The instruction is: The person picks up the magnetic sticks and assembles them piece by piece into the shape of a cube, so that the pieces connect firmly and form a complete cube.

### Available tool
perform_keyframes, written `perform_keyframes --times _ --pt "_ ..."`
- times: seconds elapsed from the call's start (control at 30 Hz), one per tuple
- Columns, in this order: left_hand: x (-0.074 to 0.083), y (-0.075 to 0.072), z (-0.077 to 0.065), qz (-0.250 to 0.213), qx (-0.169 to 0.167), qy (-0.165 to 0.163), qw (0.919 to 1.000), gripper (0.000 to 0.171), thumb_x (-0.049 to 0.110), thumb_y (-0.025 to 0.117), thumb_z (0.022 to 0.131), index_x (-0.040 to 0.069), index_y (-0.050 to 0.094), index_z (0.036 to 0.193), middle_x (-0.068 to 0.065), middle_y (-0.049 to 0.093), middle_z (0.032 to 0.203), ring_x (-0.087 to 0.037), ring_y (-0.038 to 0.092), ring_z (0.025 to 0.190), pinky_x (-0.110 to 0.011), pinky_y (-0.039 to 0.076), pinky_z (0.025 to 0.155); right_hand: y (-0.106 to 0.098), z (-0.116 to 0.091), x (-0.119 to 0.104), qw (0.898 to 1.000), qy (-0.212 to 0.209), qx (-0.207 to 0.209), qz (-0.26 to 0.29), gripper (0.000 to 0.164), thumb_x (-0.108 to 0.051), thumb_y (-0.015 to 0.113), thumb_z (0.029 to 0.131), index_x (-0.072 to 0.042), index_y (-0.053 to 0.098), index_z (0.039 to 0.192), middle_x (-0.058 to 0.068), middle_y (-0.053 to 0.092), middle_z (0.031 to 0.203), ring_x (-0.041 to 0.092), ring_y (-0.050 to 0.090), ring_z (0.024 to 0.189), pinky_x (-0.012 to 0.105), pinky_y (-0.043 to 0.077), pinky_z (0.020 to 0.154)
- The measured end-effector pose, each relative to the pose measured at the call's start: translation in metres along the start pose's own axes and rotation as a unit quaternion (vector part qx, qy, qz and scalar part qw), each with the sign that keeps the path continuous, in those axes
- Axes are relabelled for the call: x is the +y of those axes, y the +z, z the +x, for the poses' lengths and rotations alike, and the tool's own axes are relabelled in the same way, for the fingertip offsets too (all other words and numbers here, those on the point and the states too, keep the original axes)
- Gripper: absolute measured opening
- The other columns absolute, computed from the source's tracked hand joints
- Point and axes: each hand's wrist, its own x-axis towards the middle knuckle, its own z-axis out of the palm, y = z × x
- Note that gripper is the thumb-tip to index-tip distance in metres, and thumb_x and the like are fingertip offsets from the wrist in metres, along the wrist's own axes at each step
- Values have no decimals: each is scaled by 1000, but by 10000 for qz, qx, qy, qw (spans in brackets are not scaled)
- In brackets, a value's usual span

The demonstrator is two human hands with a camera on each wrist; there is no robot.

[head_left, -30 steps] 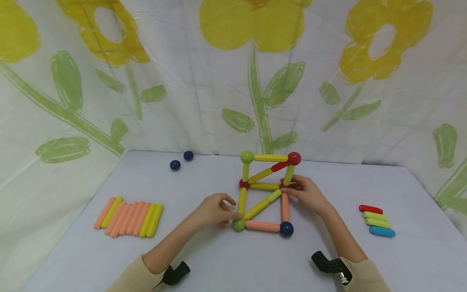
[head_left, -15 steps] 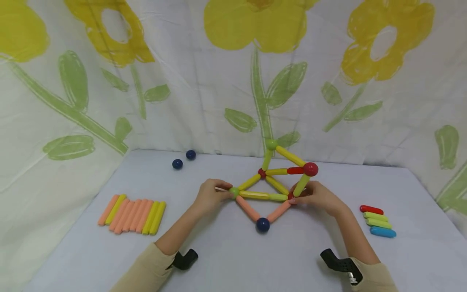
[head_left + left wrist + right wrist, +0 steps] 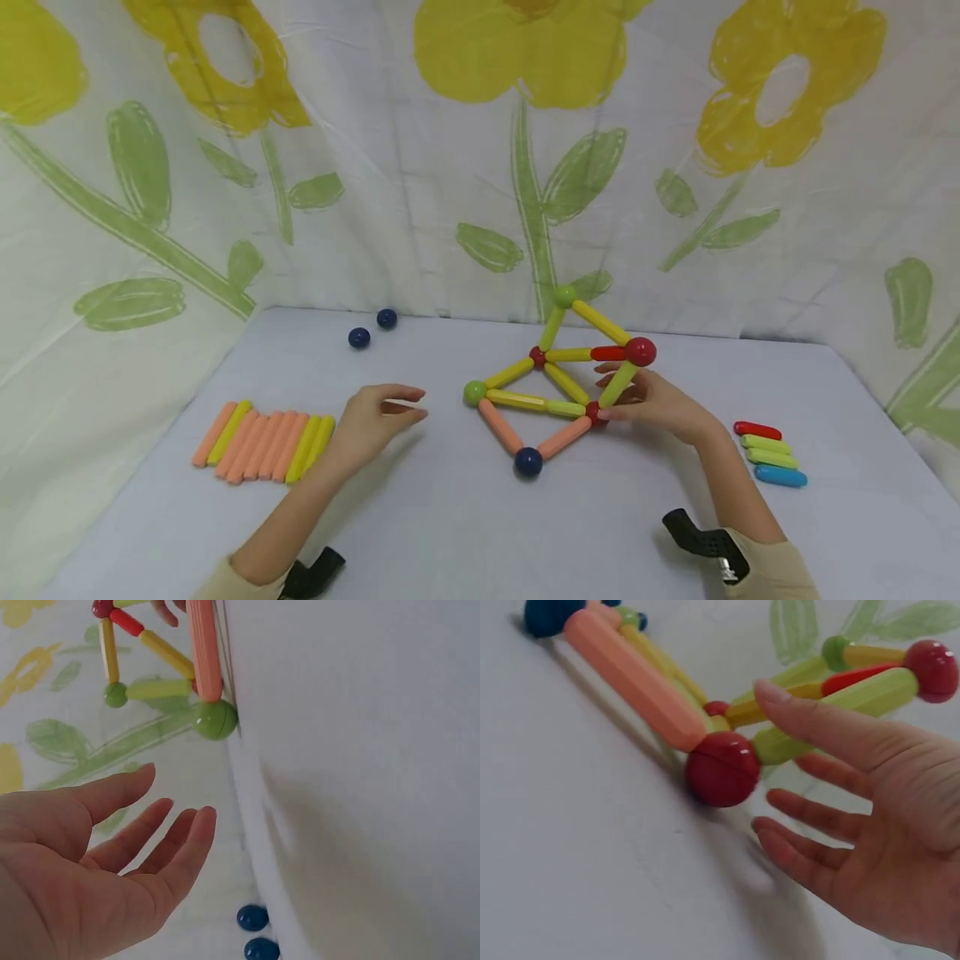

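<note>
A frame of magnetic sticks and balls stands in the middle of the table in the head view. Its near corner is a dark blue ball (image 3: 528,462), joined by salmon sticks (image 3: 500,427) to a green ball (image 3: 475,392) and a red ball (image 3: 596,414). An upper part rises at the back, with a bigger-looking red ball (image 3: 641,351) and a green ball (image 3: 565,296) on top. My left hand (image 3: 370,428) hovers left of the frame, fingers apart, holding nothing. Beside the lower red ball, my right hand (image 3: 900,802) has its thumb across a light green stick (image 3: 840,712), fingers loosely spread.
On the left lies a row of salmon and yellow sticks (image 3: 262,446), partly behind my left hand. Two dark blue balls (image 3: 359,337) sit at the back left. Short red, green and blue sticks (image 3: 772,457) lie at the right. A flowered cloth (image 3: 420,208) hangs behind the table.
The frame has turned, bringing its blue-ball corner to the front. My left hand held the green ball half a second ago, then let go and drew back left. My right hand stays near the red ball.
</note>
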Motion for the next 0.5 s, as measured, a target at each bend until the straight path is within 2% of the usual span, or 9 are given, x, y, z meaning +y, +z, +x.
perform_keyframes --times 0.1,0.2,0.27,0.37,0.43,0.5 --pt "-6 -23 -25 340 238 -25 9991 33 14 77 97 -2 74 126 -21 74 123 -34 75 107 -40 64 84 -8 -8 -9 9996 -6 273 34 74 -25 79 96 -2 40 154 23 58 143 41 58 130 47 55 101" --pt "-18 -44 -42 722 462 -242 9960 35 13 77 97 -5 72 126 -23 74 122 -36 75 106 -38 64 81 -17 -16 -22 9987 -109 491 127 76 -23 75 99 -6 33 160 23 53 148 41 54 134 36 54 100" --pt "-28 -54 -50 911 513 -361 9939 36 12 77 96 -8 71 126 -26 72 124 -38 74 107 -35 64 80 -21 -21 -31 9976 -305 576 231 77 -20 73 101 -11 30 164 22 48 153 35 54 136 29 53 100" --pt "-40 -64 -57 1165 551 -505 9904 40 10 78 95 -13 68 126 -28 71 125 -39 73 107 -31 62 77 -25 -26 -41 9954 -594 663 366 75 -17 70 103 -19 29 166 17 40 161 17 54 134 18 53 97" --pt "-45 -68 -58 1280 566 -558 9886 43 10 78 94 -15 66 127 -30 69 128 -42 71 109 -33 63 79 -26 -28 -47 9934 -779 697 471 70 -15 68 104 -19 33 164 13 38 162 7 54 131 16 53 97" --pt "-48 -69 -58 1405 597 -556 9867 46 10 78 94 -16 65 128 -31 69 128 -44 70 111 -39 63 82 -25 -28 -51 9915 -934 719 546 63 -13 66 105 -15 39 161 9 43 158 3 57 126 16 53 96"
